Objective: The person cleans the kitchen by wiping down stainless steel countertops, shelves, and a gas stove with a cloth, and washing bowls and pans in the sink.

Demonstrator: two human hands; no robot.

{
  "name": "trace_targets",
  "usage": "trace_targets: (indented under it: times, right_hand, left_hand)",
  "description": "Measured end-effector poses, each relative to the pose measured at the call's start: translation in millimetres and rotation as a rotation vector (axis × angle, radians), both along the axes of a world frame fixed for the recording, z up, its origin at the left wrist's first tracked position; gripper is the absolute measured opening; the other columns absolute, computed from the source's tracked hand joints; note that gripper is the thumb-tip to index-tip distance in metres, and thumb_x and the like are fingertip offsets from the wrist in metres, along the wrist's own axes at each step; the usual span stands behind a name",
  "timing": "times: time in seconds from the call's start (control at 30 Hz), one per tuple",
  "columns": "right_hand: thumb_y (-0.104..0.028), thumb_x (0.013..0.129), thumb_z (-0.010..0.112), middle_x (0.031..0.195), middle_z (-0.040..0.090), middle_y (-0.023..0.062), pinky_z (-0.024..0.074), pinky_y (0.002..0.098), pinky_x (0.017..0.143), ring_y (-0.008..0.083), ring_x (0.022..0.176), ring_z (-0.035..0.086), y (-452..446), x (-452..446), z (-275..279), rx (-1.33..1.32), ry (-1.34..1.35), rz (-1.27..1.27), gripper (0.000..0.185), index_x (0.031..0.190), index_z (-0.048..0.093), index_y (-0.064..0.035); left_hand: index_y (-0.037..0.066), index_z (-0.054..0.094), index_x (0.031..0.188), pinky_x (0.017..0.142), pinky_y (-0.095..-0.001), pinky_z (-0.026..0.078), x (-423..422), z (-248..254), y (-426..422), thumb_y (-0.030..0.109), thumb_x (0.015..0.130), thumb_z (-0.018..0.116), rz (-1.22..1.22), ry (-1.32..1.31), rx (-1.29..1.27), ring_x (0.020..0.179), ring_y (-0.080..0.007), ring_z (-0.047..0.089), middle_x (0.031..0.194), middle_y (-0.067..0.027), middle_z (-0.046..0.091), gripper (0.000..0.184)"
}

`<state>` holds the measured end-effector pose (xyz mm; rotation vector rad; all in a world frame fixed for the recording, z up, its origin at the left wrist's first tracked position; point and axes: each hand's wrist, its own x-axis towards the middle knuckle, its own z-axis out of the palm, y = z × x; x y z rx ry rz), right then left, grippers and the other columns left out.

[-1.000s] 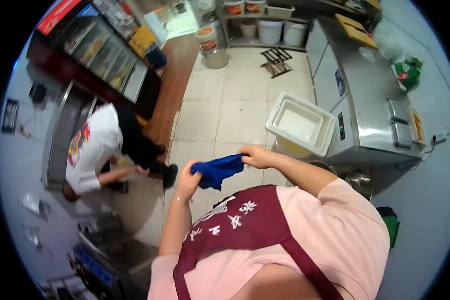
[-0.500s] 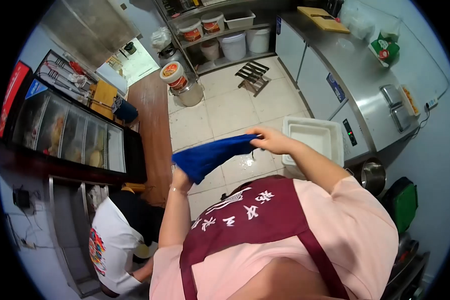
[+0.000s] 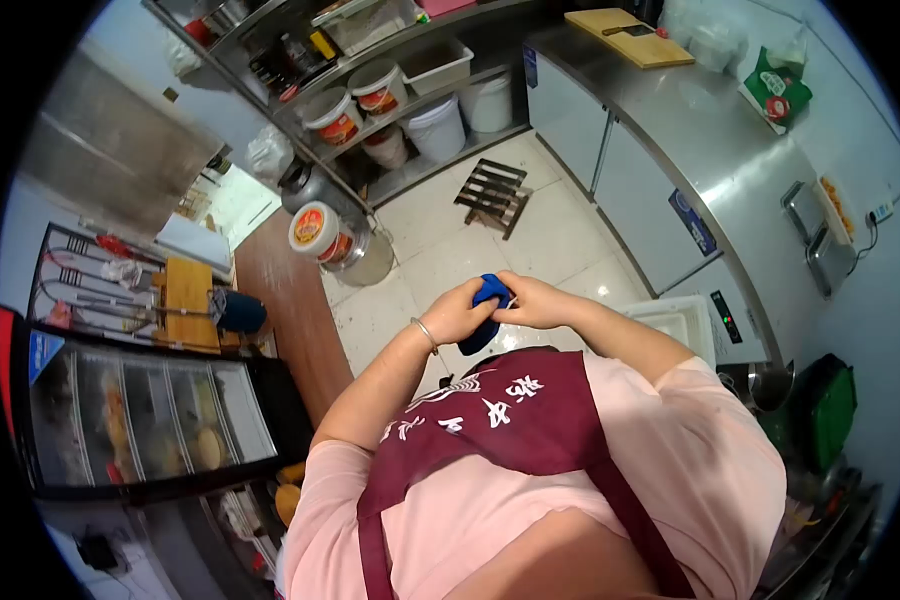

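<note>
Blue cloth (image 3: pixel 478 336), earlier stretched wide, had bunched up | just beyond the apron (image 3: pixel 535 438) | left hand (image 3: pixel 452 313) and right hand (image 3: pixel 534 301) gripped it close together, likely to keep it compact

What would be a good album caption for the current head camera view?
Both hands gather a blue cloth above a tiled kitchen floor.

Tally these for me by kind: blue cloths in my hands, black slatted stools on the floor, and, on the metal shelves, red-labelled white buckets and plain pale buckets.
Crumpled blue cloth: 1
Black slatted stool: 1
Red-labelled white buckets: 2
Plain pale buckets: 3
Total: 7
</note>
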<state>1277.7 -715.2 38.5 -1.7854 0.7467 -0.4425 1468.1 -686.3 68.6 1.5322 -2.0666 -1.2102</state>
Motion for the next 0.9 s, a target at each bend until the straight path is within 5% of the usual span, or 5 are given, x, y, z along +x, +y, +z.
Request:
trace_targets:
  times: [0.2, 0.3, 0.43, 0.6, 0.9]
  right_hand:
    - [-0.011, 0.084, 0.046, 0.086, 0.063, 0.0112, 0.0464, 0.0317, 0.072, 0.0196, 0.08, 0.059, -120.9, -12.2, -0.4, 0.051, -0.005, -0.281, 0.022, 0.1, 0.057, -0.0015]
    - [-0.011, 0.085, 0.04, 0.087, 0.062, 0.0038, 0.046, 0.025, 0.071, 0.0103, 0.078, 0.057, -170.4, -28.7, 9.8, 0.327, -0.174, -0.508, 0.023, 0.095, 0.059, -0.0025]
    - [-0.009, 0.083, 0.041, 0.086, 0.062, 0.0042, 0.0459, 0.0251, 0.071, 0.0111, 0.078, 0.058, -239.8, -59.9, 10.4, 0.401, -0.156, -0.67, 0.023, 0.095, 0.059, -0.0027]
    - [-0.008, 0.081, 0.042, 0.088, 0.059, 0.0026, 0.0423, 0.0232, 0.074, 0.0108, 0.081, 0.053, -305.8, -69.3, 36.0, 0.327, -0.178, -1.019, 0.024, 0.098, 0.058, -0.0011]
    - [-0.007, 0.08, 0.041, 0.085, 0.061, 0.004, 0.0449, 0.0273, 0.075, 0.0131, 0.081, 0.055, -371.8, -127.4, 4.2, 0.109, -0.102, -1.16, 0.026, 0.097, 0.059, 0.0002]
  left_hand:
    - [0.006, 0.05, 0.122, 0.081, -0.0317, 0.044, 36.2, 42.7, -125.4, 0.032, 0.081, 0.064, -0.28, 0.067, 0.114, 0.1, -0.0203, 0.052, 0.114, -0.0113, 0.054, 0.05]
    - [0.011, 0.048, 0.127, 0.09, -0.0337, 0.042, 109.6, 99.4, -230.1, 0.035, 0.08, 0.064, -0.167, -0.199, -0.627, 0.111, -0.0221, 0.048, 0.124, -0.0111, 0.049, 0.055]
    - [0.002, 0.048, 0.123, 0.092, -0.0332, 0.041, 242.3, 201.6, -329.7, 0.019, 0.087, 0.052, 0.472, 0.439, -1.07, 0.102, -0.0225, 0.054, 0.116, -0.0151, 0.054, 0.04]
    - [0.002, 0.047, 0.123, 0.093, -0.0347, 0.039, 198.8, 276.7, -404.4, 0.02, 0.087, 0.05, -0.165, 0.689, -1.657, 0.105, -0.0237, 0.052, 0.118, -0.0156, 0.052, 0.04]
    - [0.001, 0.046, 0.122, 0.096, -0.0376, 0.036, 49.8, 276.9, -526.4, 0.023, 0.087, 0.047, -0.651, 1.032, -1.784, 0.11, -0.0257, 0.047, 0.121, -0.0164, 0.049, 0.041]
